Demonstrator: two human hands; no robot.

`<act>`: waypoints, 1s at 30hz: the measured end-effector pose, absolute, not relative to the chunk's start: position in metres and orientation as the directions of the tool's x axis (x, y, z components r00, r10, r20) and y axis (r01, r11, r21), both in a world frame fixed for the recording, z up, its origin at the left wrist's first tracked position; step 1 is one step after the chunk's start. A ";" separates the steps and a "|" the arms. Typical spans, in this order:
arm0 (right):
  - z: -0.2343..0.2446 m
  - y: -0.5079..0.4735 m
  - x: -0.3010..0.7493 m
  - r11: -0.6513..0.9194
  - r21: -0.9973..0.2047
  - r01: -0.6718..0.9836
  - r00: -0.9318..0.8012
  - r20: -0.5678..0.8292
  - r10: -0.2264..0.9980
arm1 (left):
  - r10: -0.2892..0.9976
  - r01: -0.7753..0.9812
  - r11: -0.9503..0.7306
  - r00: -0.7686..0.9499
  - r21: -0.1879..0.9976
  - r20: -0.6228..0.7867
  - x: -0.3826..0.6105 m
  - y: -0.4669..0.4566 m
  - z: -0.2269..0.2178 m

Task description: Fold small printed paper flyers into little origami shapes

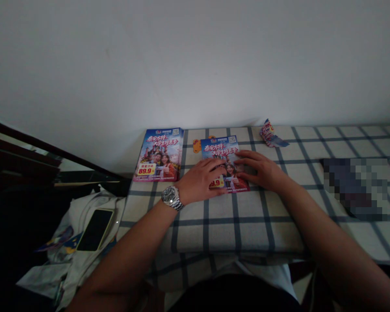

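Note:
A printed flyer (219, 149) lies face up on the checked tablecloth, between my two hands. My left hand (199, 180), with a metal watch (171, 197) at the wrist, rests flat over the flyer's left and lower part, fingers spread. From the other side, my right hand (260, 169) lays its outstretched fingers on the flyer's right edge. To the left sits a stack of matching flyers (162, 149), apart from both hands. An orange-yellow patterned piece (197, 145) shows partly behind the flyer; what it is I cannot make out.
A crumpled flyer (270, 134) lies by the wall at the back. Off to the right is a dark, pixelated flat thing (351, 186). Below the table's left side, a phone (95, 229) rests on white bags (81, 203). The checked tablecloth (240, 229) hangs over the front edge.

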State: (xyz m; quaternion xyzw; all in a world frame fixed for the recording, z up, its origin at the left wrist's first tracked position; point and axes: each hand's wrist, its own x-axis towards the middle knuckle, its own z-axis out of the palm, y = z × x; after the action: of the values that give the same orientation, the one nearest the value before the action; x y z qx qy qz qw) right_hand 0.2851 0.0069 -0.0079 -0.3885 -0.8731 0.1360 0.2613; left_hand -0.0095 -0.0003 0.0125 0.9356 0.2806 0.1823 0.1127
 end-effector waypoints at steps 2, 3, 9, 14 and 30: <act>-0.008 0.007 0.285 0.664 -0.433 0.609 -0.561 0.356 0.747 | 0.559 0.475 -0.819 0.787 0.321 0.262 -0.009 -0.001 0.014; -0.009 0.007 0.285 0.665 -0.433 0.608 -0.562 0.357 0.747 | 0.555 0.472 -0.821 0.793 0.323 0.251 -0.009 -0.001 0.014; -0.009 0.008 0.284 0.664 -0.420 0.619 -0.560 0.357 0.748 | 0.546 0.468 -0.825 0.805 0.317 0.232 -0.009 -0.001 0.013; -0.010 0.008 0.285 0.666 -0.424 0.614 -0.563 0.356 0.746 | 0.545 0.468 -0.827 0.803 0.312 0.240 -0.008 -0.003 0.013; 0.008 0.001 0.282 0.644 -0.526 0.555 -0.529 0.374 0.761 | 0.556 0.458 -0.818 0.785 0.348 0.272 -0.005 0.002 0.012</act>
State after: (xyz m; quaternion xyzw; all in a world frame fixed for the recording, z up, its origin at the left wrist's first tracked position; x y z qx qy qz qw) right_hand 0.2824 0.0014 0.0075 -0.3841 -0.8570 0.1739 0.2962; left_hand -0.0054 0.0019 0.0116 0.9354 0.2711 0.1840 0.1329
